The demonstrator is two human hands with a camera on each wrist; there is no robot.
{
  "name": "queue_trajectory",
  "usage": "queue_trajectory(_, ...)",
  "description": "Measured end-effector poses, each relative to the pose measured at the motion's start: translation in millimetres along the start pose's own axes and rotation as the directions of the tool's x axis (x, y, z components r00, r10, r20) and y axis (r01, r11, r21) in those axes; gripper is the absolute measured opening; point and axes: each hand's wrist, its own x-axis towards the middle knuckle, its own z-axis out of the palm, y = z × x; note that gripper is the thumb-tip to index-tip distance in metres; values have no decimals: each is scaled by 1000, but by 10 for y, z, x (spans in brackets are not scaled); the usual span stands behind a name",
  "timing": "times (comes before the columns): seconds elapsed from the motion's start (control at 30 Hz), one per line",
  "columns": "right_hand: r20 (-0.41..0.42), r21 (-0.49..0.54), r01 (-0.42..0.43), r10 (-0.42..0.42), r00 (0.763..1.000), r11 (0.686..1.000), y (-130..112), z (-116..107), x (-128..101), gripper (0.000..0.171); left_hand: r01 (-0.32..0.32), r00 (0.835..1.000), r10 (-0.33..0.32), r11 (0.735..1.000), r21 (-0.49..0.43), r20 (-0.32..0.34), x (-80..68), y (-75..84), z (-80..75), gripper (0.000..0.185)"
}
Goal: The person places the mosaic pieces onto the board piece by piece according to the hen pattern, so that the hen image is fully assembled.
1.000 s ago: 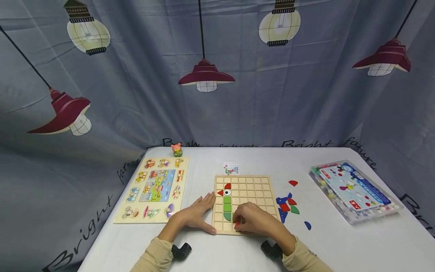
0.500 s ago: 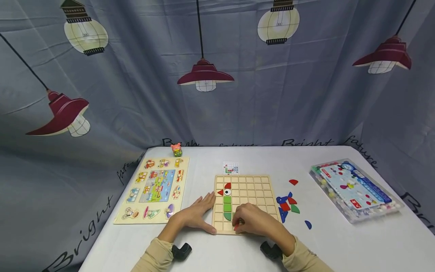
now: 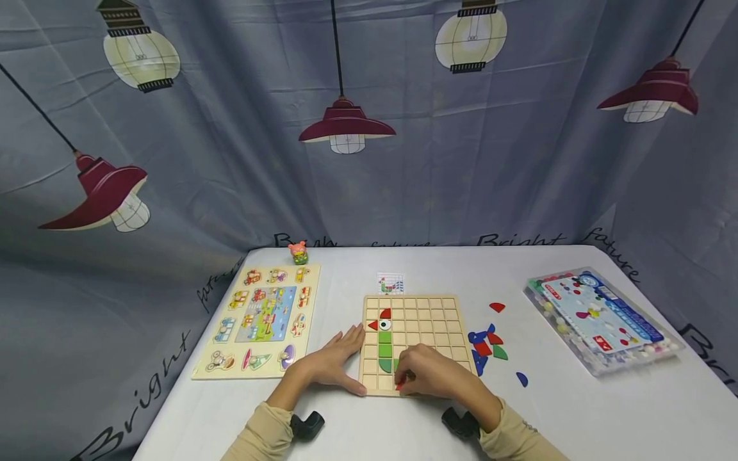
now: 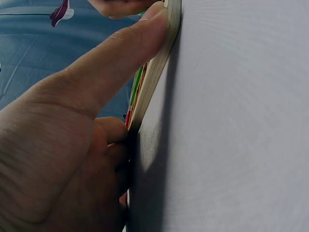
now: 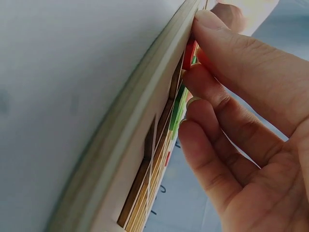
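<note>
Well, a red piece point(image 5: 189, 55) sits pinched in the right hand point(image 3: 428, 371).

The head view looks forward and down across the bench point(image 3: 357, 426); both wrist views, low and close, share the board point(image 3: 434, 330) nearly edge-on.

A booth-like setting, with lamp-printed drapes point(image 3: 415, 186) behind a white table point(image 3: 582, 416).

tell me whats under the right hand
The grid board lies under the right hand; a red piece shows at its fingers. What else the hand covers can't be seen.
</note>
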Motion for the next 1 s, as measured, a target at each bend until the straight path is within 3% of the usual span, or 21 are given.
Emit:
queue_trajectory(0.37, 0, 12, -29, 29, 1000, 1000, 30, -34, -13, 15, -36, 999, 36, 999, 15, -7, 9, -8, -17, 119)
queue_trajectory(0.63, 24, 109, -90, 88, 996, 990, 71, -102, -85, 13, -12, 1000, 12, 1000, 7, 1, -13, -3, -12, 120)
queue_trajectory(0.83, -44, 121, -98, 104, 994, 988, 279, -258, -253, 11, -11, 1000, 11, 1000, 2, 2, -12, -1, -4, 120)
queue_trajectory(1.0, -105, 120, -162, 175, 979, 980, 541, -428, -507, 13, -9, 1000, 9, 1000, 6, 2, -16, -7, -7, 121)
